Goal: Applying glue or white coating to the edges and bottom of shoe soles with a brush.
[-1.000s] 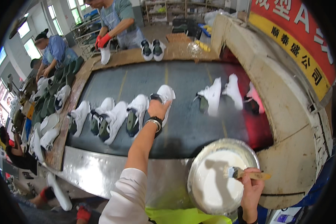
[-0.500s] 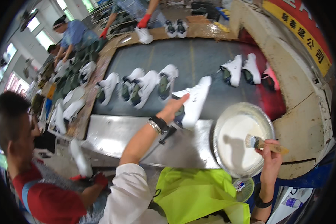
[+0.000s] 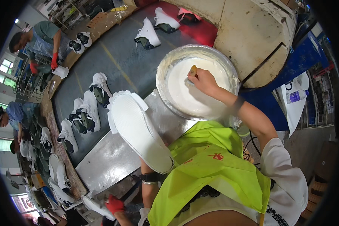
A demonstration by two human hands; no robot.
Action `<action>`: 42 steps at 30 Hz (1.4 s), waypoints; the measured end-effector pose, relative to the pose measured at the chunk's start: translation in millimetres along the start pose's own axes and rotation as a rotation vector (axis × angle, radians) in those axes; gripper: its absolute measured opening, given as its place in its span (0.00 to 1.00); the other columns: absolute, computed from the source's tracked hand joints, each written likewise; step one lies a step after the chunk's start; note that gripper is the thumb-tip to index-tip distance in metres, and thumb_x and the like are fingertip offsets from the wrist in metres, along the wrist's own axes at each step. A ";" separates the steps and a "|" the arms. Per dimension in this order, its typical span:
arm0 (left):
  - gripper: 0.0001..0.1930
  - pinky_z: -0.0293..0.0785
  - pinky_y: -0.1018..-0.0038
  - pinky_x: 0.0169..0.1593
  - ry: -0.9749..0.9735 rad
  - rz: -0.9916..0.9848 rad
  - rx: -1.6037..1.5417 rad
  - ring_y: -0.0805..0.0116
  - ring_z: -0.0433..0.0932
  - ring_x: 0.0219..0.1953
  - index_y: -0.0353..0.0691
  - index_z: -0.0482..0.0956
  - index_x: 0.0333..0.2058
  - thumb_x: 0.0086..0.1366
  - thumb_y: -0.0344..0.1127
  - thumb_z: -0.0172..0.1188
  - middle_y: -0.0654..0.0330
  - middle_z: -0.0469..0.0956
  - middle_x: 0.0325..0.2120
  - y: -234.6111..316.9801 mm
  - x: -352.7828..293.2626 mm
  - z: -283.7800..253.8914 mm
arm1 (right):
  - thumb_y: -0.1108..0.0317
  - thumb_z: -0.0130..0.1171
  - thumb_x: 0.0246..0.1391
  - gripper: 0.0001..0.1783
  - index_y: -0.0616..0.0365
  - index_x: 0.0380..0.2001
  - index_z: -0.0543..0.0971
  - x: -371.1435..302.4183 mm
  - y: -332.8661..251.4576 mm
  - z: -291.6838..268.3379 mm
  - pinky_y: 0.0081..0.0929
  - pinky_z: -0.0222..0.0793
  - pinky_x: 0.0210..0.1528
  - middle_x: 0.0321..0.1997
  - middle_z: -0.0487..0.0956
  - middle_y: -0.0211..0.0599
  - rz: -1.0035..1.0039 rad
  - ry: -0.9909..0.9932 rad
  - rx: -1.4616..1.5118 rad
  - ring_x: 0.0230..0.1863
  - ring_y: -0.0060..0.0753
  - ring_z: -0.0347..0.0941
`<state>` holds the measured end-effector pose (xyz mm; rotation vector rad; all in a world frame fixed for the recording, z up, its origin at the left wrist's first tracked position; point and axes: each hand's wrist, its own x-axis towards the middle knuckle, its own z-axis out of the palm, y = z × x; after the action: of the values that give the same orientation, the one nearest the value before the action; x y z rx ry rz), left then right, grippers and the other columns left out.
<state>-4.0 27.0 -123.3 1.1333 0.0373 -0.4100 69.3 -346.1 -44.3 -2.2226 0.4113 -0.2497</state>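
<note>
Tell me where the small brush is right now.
In the head view, upper centre-right: the small brush is in the right hand, its tip dipped into the white glue of the round metal basin, beside the upturned white shoe.

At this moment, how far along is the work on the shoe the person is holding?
Done: the shoe is off the belt and held sole-up by the left hand, hidden beneath it. In hand: the right hand dips a brush into white glue in the bowl. Left: the sole looks dry and unbrushed; more shoes wait on the belt.
</note>
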 end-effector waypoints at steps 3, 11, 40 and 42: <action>0.24 0.76 0.63 0.44 0.018 -0.083 -0.009 0.59 0.78 0.41 0.34 0.64 0.57 0.72 0.47 0.43 0.51 0.76 0.42 15.2 3.9 29.2 | 0.64 0.60 0.53 0.11 0.59 0.36 0.79 1.8 9.0 25.2 0.30 0.70 0.34 0.29 0.80 0.42 -0.205 0.096 -0.313 0.30 0.33 0.76; 0.25 0.81 0.70 0.38 -0.017 -0.210 -0.103 0.65 0.80 0.37 0.36 0.68 0.53 0.71 0.52 0.40 0.55 0.77 0.42 34.8 38.8 71.5 | 0.68 0.56 0.55 0.10 0.64 0.38 0.77 3.3 -57.7 -6.7 0.29 0.73 0.41 0.34 0.80 0.42 -0.118 -0.065 0.598 0.36 0.33 0.77; 0.29 0.81 0.70 0.42 -0.141 -0.339 -0.179 0.66 0.80 0.41 0.42 0.67 0.56 0.71 0.59 0.33 0.58 0.77 0.44 66.5 52.9 75.2 | 0.66 0.55 0.58 0.10 0.64 0.36 0.77 -45.5 -100.6 -2.8 0.26 0.70 0.37 0.29 0.78 0.39 -0.122 -0.004 0.550 0.29 0.28 0.75; 0.26 0.80 0.70 0.37 -0.112 -0.338 -0.167 0.66 0.80 0.36 0.40 0.68 0.53 0.71 0.55 0.34 0.58 0.77 0.40 74.6 53.8 93.8 | 0.68 0.55 0.58 0.08 0.62 0.36 0.77 -25.8 -113.7 -0.6 0.27 0.69 0.43 0.34 0.78 0.40 -0.292 0.107 0.617 0.36 0.34 0.75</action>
<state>54.2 -45.4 -30.5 0.9379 0.1632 -0.7571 68.8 -269.4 43.6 -1.6541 0.0441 -0.5707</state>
